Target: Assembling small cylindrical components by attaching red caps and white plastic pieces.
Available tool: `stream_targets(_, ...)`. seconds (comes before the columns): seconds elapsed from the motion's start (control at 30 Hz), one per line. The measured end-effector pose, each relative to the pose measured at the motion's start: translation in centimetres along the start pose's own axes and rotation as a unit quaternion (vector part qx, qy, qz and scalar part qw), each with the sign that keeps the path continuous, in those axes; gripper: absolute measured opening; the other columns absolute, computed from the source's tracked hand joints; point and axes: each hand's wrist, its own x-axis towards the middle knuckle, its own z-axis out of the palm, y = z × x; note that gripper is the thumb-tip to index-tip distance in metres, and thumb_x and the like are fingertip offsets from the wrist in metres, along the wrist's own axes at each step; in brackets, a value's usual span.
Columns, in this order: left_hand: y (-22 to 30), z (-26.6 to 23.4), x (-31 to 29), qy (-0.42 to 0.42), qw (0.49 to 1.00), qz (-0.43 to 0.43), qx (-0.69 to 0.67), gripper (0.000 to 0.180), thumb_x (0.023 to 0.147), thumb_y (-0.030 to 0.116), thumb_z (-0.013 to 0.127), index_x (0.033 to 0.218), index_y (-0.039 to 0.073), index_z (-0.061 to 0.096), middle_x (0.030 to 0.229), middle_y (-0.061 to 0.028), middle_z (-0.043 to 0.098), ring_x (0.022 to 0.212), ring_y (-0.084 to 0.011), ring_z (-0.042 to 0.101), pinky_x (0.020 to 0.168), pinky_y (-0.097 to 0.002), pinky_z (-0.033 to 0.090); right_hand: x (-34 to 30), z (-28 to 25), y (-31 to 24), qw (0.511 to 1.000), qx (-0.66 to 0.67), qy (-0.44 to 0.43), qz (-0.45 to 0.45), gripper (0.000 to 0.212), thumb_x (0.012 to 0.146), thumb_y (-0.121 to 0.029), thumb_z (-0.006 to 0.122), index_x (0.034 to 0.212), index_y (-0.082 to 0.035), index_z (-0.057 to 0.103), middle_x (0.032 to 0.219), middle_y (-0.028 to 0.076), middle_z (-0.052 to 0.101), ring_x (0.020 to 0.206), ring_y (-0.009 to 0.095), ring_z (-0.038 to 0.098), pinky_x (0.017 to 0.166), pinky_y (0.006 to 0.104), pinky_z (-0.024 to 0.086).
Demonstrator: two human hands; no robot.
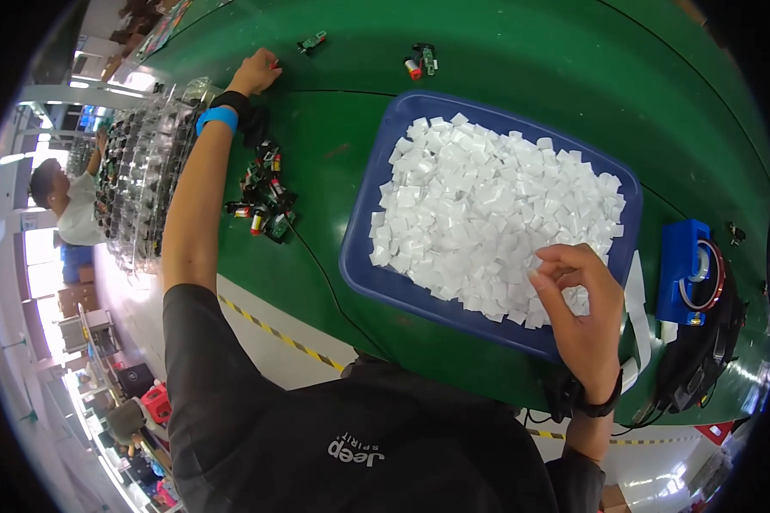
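At the far left of the green table my left hand (255, 73) is closed, with a small bit of red showing at its fingertips. What it holds is mostly hidden by the fingers. Just right of it lies a small green circuit board (313, 41). My right hand (583, 299) hovers over the near right part of a blue tray (370, 278) heaped with small white square pieces (488, 205). Its thumb and forefinger are drawn together in a pinch; anything between them cannot be told from the white pieces behind.
Below my left hand is a pile of circuit boards (267, 198) with red-and-yellow parts. Another board (423, 61) lies beyond the tray. A blue tape dispenser (683, 272) and black bag (697, 368) are at right. Stacked clear trays (145, 179) stand left, near another person (70, 201).
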Motion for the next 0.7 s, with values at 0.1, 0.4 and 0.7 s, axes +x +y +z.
stream_targets(0.1, -1.2, -1.3, -1.6, 0.002, 0.999, 0.031, -0.043, 0.05, 0.084, 0.039, 0.074, 0.12, 0.009, 0.059, 0.115, -0.0201, 0.064, 0.108, -0.035, 0.062, 0.091, -0.0457, 0.049, 0.1, 0.1, 0.2, 1.0, -0.006, 0.003, -0.03, 0.021, 0.083, 0.0, 0.071, 0.104, -0.003, 0.065, 0.083, 0.009, 0.066, 0.073, 0.016, 0.064, 0.061, 0.0262, 0.048)
stream_targets(0.4, 11.4, -7.9, -12.2, -0.315, 0.912, 0.26, -0.035, 0.047, 0.088, 0.044, 0.071, 0.114, 0.006, 0.063, 0.103, -0.0166, 0.069, 0.095, -0.025, 0.066, 0.083, -0.0354, 0.052, 0.2, 0.1, 0.7, 1.0, 0.024, -0.002, 0.016, 0.016, 0.085, 0.0, 0.069, 0.1, -0.001, 0.065, 0.088, 0.007, 0.067, 0.078, 0.014, 0.064, 0.068, 0.0245, 0.048)
stream_targets(0.7, 22.6, -2.7, -8.8, -0.174, 0.958, 0.22, -0.063, 0.061, 0.085, 0.055, 0.068, 0.112, 0.001, 0.064, 0.093, -0.012, 0.07, 0.081, -0.0213, 0.068, 0.073, -0.0335, 0.054, -0.4, 0.3, 0.8, 1.0, 0.014, -0.007, -0.008, 0.011, 0.088, -0.004, 0.067, 0.099, -0.002, 0.066, 0.091, 0.006, 0.069, 0.081, 0.013, 0.065, 0.069, 0.0241, 0.049)
